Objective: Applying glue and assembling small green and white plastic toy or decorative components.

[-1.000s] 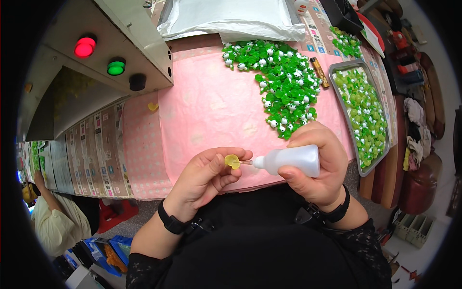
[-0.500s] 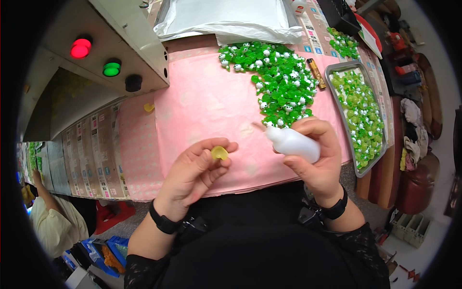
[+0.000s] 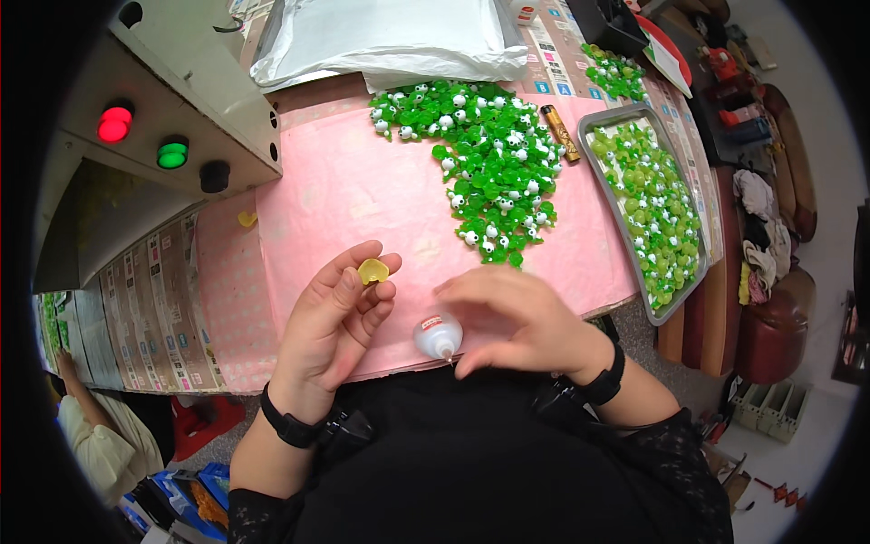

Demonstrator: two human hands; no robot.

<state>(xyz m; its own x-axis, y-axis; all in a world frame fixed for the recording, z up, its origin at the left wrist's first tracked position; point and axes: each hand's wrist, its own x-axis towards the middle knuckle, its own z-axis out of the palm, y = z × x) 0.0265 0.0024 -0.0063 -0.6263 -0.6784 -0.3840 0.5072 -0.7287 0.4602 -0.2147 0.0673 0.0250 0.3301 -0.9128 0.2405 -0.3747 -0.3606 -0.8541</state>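
Between the thumb and fingertips of my left hand (image 3: 331, 317) is a small translucent yellow cup-shaped piece (image 3: 372, 271), its hollow side showing. A white squeeze bottle (image 3: 437, 332) with a thin nozzle and a red-and-white label is at the front edge of the pink sheet (image 3: 335, 181); the nozzle points toward me. My right hand (image 3: 517, 317) is just right of the bottle, thumb and fingers apart, slightly blurred. Beyond my hands spreads a pile of green pieces with white-headed figures (image 3: 498, 168).
At the right, a metal tray (image 3: 594, 172) holds many yellow-green pieces with white figures. A brown-gold tube (image 3: 560, 133) lies by the pile. A paper-lined tray (image 3: 390, 41) stands at the back. A machine with red and green lamps (image 3: 172, 153) rises at left. Another person (image 3: 100, 435) is far left.
The squeeze bottle has left my right hand's grip and is now at the sheet's front edge. My right hand has moved left and opened. My left hand still holds the yellow piece.
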